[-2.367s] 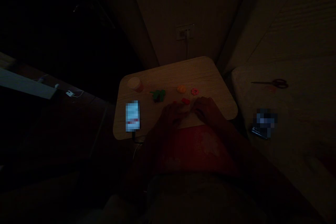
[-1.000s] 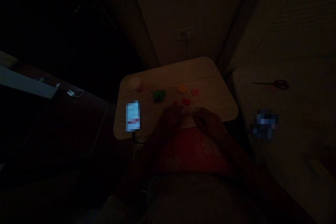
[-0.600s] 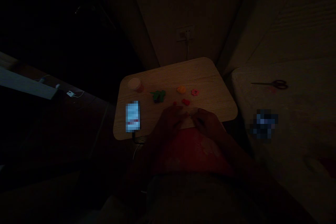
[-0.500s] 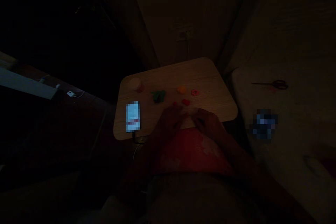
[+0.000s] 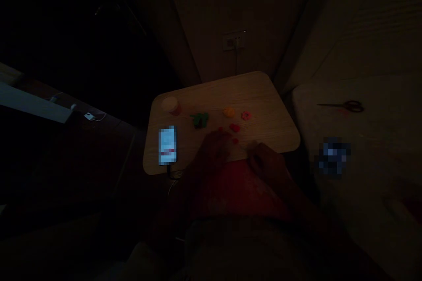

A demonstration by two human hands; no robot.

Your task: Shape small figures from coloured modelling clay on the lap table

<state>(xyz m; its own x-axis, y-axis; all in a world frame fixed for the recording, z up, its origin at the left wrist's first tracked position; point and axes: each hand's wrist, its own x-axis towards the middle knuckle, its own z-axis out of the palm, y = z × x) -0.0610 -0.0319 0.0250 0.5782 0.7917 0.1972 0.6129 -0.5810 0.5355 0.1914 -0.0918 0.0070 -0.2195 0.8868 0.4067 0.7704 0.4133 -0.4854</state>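
The light is very dim. My left hand (image 5: 213, 147) rests low over the front of the small wooden table (image 5: 277, 129), its fingers curled and too dark to read. Beside its fingertips lies a small red piece (image 5: 235, 141). Closed in a pinch at the table's front edge, my right hand (image 5: 265, 158) has a thin pale stick-like thing (image 5: 243, 146) reaching leftward from the fingers; its kind is unclear. Farther back sit a red lump (image 5: 234, 127), a pink flower-shaped ring (image 5: 245, 116), a yellow-orange lump (image 5: 228, 112) and a green leafy-looking piece (image 5: 200, 120).
A lit phone (image 5: 167, 145) with a cable lies at the table's left. Behind it stands a tub with a pale lid (image 5: 170, 104). To the right, scissors (image 5: 349, 106) and a blurred bluish object (image 5: 333, 156) lie on a pale surface. A wall socket (image 5: 234, 40) is behind.
My right hand has moved right and slightly down, away from my left hand. A small red piece between the hands now shows. My left hand stays nearly in place.
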